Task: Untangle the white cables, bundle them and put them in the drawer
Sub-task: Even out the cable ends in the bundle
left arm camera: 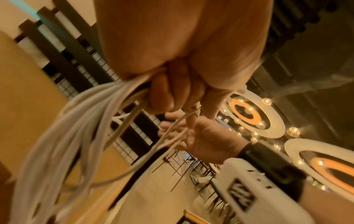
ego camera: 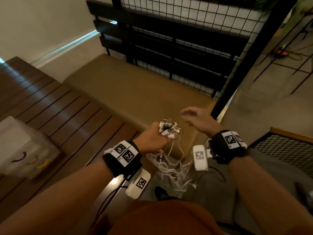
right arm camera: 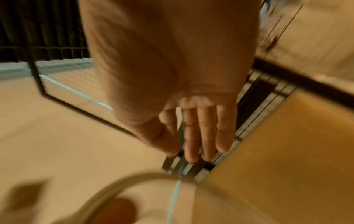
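Left hand [ego camera: 153, 139] is a tight fist clamped on the cables [ego camera: 171, 164], held in the air over the edge of the tan table [ego camera: 128, 92]. The plugs [ego camera: 167, 128] stick out together from the top of the fist; the white cords hang loose and tangled below it. In the left wrist view, the fingers [left arm camera: 162, 94] are curled round the cords, which stream out down-left in one thick bunch. Right hand [ego camera: 197, 120] is just beside the plugs, to their right, fingers apart and loosely bent. The right wrist view shows its fingers [right arm camera: 206, 131] mostly straight and nothing gripped. A thin cord crosses in front of it in the left wrist view; whether it touches the hand is unclear. A white box [ego camera: 22, 146] with coloured handles sits on the dark slatted surface [ego camera: 55, 106] far left, well apart from the hands. A black wire-grid rack [ego camera: 186, 39] stands behind the table.
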